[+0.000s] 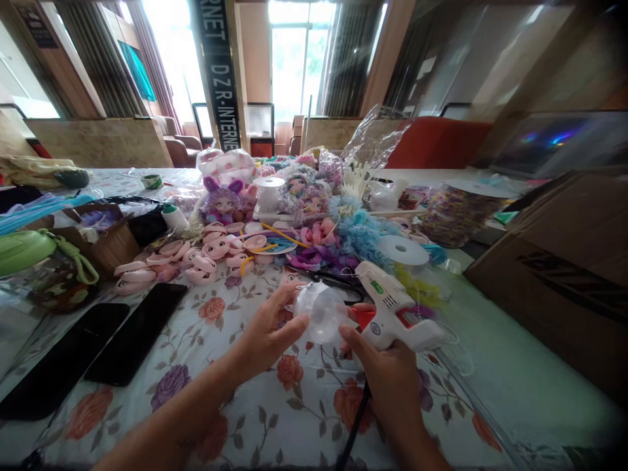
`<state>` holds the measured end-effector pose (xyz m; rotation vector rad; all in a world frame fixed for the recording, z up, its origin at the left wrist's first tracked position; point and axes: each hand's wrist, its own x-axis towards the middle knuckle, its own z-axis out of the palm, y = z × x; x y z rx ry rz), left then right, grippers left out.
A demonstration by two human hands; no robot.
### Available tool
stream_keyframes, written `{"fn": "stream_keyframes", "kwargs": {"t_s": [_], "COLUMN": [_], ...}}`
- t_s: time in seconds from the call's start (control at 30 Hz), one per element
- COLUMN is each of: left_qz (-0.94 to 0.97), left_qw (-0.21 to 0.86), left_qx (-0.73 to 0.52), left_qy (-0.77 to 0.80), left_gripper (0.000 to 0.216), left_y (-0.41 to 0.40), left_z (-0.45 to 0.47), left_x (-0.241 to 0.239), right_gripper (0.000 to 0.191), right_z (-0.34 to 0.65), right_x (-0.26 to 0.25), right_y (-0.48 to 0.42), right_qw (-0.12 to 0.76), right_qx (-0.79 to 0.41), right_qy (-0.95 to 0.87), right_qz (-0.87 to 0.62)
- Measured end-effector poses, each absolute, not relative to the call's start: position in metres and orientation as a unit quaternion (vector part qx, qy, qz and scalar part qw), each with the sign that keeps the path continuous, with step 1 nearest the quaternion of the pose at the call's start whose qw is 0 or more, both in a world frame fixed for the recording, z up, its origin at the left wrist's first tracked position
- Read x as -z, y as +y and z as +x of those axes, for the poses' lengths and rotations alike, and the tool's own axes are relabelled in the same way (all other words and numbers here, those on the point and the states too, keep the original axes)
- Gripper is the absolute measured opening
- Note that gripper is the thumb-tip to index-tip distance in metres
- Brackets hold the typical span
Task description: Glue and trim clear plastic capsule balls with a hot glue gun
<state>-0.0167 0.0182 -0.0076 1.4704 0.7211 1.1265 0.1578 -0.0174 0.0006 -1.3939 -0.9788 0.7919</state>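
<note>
My left hand [267,333] holds a clear plastic ball [322,313] between thumb and fingers, just above the flowered tablecloth [245,405]. My right hand [390,379] is wrapped round the grip of a white glue gun [392,311] with a red trigger; its nozzle points left toward the ball. The gun's black cord [356,425] runs down toward me. Black scissors [338,282] lie just behind the ball.
Pink rings [196,255], small dolls [223,203], blue and purple yarn [358,235], and a white ribbon spool [403,250] crowd the table's middle. Two black phones [98,347] lie at left. A cardboard box [559,275] stands at right, a green item [22,248] far left.
</note>
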Motion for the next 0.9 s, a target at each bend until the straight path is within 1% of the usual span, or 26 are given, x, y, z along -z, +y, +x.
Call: {"fn": "stream_keyframes", "kwargs": {"t_s": [0.17, 0.47, 0.6, 0.7, 0.9], "left_qz": [0.636, 0.664, 0.666, 0.665, 0.67], "left_qw": [0.519, 0.461, 0.459, 0.465, 0.454], "left_qx": [-0.471, -0.462, -0.44, -0.431, -0.421], "left_qy": [0.323, 0.365, 0.39, 0.395, 0.41], "left_gripper": [0.037, 0.037, 0.05, 0.057, 0.056], "left_y": [0.0182, 0.0159, 0.0156, 0.0153, 0.0129], "left_z": [-0.0169, -0.0168, -0.0185, -0.0189, -0.0186], "left_x": [0.0097, 0.0091, 0.0051, 0.0054, 0.0053], "right_gripper": [0.042, 0.042, 0.046, 0.046, 0.045], "right_z": [0.1559, 0.1548, 0.1545, 0.1541, 0.155], "right_x": [-0.001, -0.0015, -0.0019, -0.0021, -0.0006], "right_y": [-0.0179, -0.0175, -0.0176, -0.0173, -0.0163], "right_qw": [0.593, 0.589, 0.598, 0.601, 0.599], "right_qx": [-0.338, -0.34, -0.357, -0.347, -0.323], "right_qy": [-0.426, -0.431, -0.405, -0.403, -0.417], "right_qz": [-0.595, -0.593, -0.593, -0.597, -0.602]}}
